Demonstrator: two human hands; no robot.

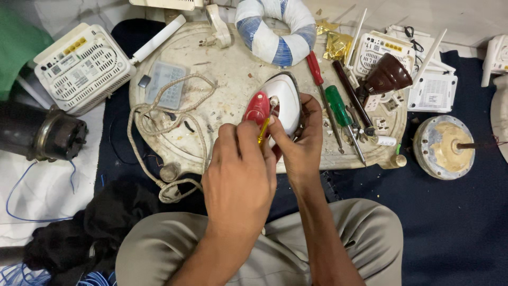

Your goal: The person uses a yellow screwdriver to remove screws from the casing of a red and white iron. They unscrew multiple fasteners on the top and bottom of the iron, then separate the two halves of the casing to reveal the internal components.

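Note:
A white clothes iron (286, 98) with a red handle (257, 107) rests on a worn round board (222, 79). My right hand (301, 140) cups the iron's near right side and holds it in place. My left hand (239, 175) pinches a small screwdriver with a yellow handle (263, 130), its tip set against the iron near the red handle. A braided beige cord (159, 119) loops across the board's left part.
Red (316, 69) and green (337, 106) screwdrivers lie right of the iron. White router boxes (84, 66) sit at left and upper right (383, 50). A motor part (443, 147) lies at right, a dark metal cylinder (42, 132) at left, and a blue-white wrapped ring (275, 32) at the top.

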